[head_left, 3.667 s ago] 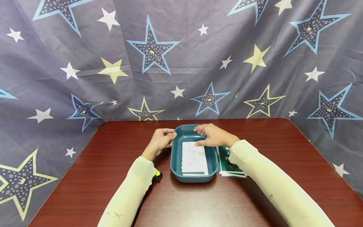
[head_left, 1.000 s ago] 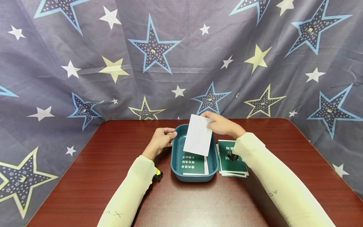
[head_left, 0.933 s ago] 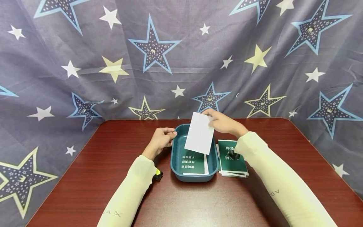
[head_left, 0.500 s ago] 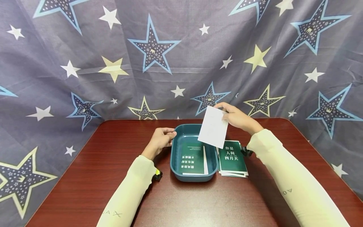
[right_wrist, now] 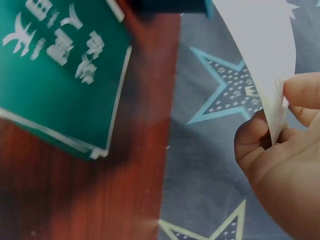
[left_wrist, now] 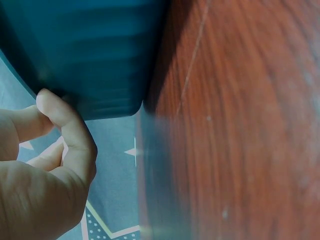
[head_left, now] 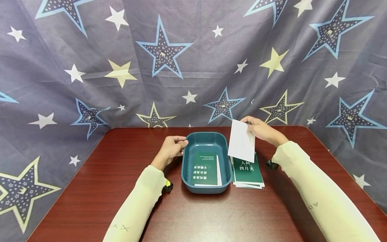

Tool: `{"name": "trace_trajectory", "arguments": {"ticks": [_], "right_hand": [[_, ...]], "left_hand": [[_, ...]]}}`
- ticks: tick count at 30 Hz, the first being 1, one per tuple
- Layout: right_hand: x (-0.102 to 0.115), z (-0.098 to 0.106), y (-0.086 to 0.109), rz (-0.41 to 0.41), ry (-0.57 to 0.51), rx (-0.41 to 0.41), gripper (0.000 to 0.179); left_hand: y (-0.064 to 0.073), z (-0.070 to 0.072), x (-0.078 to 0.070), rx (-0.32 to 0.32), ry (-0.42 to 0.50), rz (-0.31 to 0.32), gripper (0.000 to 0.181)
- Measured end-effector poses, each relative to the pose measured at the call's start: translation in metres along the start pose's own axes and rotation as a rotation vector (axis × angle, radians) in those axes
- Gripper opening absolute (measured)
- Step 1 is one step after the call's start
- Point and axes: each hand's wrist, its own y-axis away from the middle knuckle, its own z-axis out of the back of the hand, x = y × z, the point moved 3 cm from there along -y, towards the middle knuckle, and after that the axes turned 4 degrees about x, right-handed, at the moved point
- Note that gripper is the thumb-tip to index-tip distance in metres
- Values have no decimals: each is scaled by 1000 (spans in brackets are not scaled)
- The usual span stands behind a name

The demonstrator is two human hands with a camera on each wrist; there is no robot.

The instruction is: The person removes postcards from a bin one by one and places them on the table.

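Observation:
My left hand (head_left: pixel 170 148) pinches the left rim of a dark teal plastic tray (head_left: pixel 207 190); up close, its fingertips meet the rim by the tray's corner (left_wrist: pixel 107 102). Inside the tray lie green cards (head_left: pixel 205 171) with white lettering, a white edge showing at the right. To the right of the tray, my right hand (head_left: pixel 263 131) holds a card (head_left: pixel 241 143), its white side toward me, between thumb and fingers. The raised card hangs tilted over a loose stack of green cards (head_left: pixel 248 176), hiding that stack's upper part. The right wrist view shows this stack (right_wrist: pixel 65 95) on the table.
The stack lies against the tray's right side on a reddish-brown wooden table (head_left: pixel 99 188). A grey curtain (head_left: pixel 193 60) printed with stars hangs behind the table's far edge. Black wrist straps (head_left: pixel 167 187) show at both sleeves.
From the tray, my right hand has lifted the white-sided card and carried it right, over the stack. Green cards in the tray are now uncovered. My left hand has stayed on the rim.

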Motion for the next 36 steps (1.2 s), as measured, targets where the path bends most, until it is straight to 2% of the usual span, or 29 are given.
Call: {"name": "trace_trajectory", "arguments": {"ticks": [5, 15, 22, 27, 36], "right_hand": [[-13, -2, 3, -20, 30, 34, 29], [-36, -13, 11, -33, 130, 161, 22], [-43, -24, 14, -77, 193, 250, 31], [-45, -30, 13, -58, 225, 272, 38], [-48, -36, 15, -66, 466, 233, 57]], "left_hand": [[0, 0, 0, -3, -1, 7, 35], [0, 1, -1, -1, -7, 11, 34], [1, 1, -1, 2, 0, 19, 34], [0, 1, -1, -1, -9, 16, 34], [1, 0, -1, -2, 5, 11, 36]]}}
